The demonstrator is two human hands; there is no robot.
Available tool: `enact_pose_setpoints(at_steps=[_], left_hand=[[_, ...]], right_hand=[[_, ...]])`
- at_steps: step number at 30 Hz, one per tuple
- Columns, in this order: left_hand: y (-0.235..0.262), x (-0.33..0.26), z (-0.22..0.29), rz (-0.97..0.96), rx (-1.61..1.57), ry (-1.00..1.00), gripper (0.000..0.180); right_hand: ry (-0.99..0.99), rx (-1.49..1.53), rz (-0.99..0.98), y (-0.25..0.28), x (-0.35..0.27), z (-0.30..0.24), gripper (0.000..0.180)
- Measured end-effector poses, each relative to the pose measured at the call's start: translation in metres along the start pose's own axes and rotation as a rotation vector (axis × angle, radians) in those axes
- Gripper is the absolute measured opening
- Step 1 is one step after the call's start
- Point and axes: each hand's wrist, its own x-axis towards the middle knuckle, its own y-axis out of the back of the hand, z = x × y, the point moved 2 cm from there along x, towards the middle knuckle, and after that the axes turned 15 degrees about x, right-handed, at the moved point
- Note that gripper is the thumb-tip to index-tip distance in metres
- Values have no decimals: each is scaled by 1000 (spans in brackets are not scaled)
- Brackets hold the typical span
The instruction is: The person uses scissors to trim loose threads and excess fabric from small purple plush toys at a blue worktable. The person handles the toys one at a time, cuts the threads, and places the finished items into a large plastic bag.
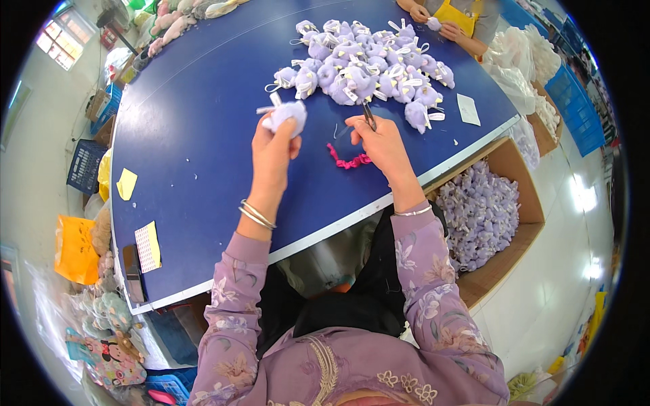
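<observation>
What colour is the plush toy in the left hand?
Pale lavender. The plush toy shows best in the head view, the only one.

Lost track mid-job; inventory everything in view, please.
Table: one, blue, centre
Heaped plush toys: many, lilac, table's far side
Held toy: one, lilac, over table
Tool: one, dark, over table
Curled strip: one, pink, table's middle
Slip: one, white, table's right
Note: one, yellow, table's left
Sheet: one, white/yellow, near left corner
Phone: one, dark, beside sheet
Box: one, brown, right of table
Boxed toys: many, lilac, inside box
Co-worker: one, yellow apron, beyond table
Room clutter: uncountable, mixed, around table
Left hand: one, bare, holding toy
Right hand: one, bare, holding tool
</observation>
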Motion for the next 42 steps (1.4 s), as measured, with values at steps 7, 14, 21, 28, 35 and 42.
enact_pose_setpoints(at_steps=[7, 14, 21, 28, 35, 42], left_hand=[[-104, 21, 53, -282, 394, -370, 81], [-32, 116, -17, 227, 1291, -525, 56], [-14, 113, -37, -90, 1116, -346, 38], [1, 40, -24, -319, -132, 197, 37], [-1, 18, -11, -396, -261, 217, 41], [-6, 18, -17, -343, -180, 165, 37]], right_hand=[[249, -89, 35, 12, 0, 2, 27], [85, -114, -10, 10, 5, 4, 34], [136, -125, -102, 8, 6, 4, 27], [60, -34, 24, -3, 1, -10, 31], [97, -51, -6, -10, 6, 3, 28], [40, 77, -51, -11, 4, -5, 28]])
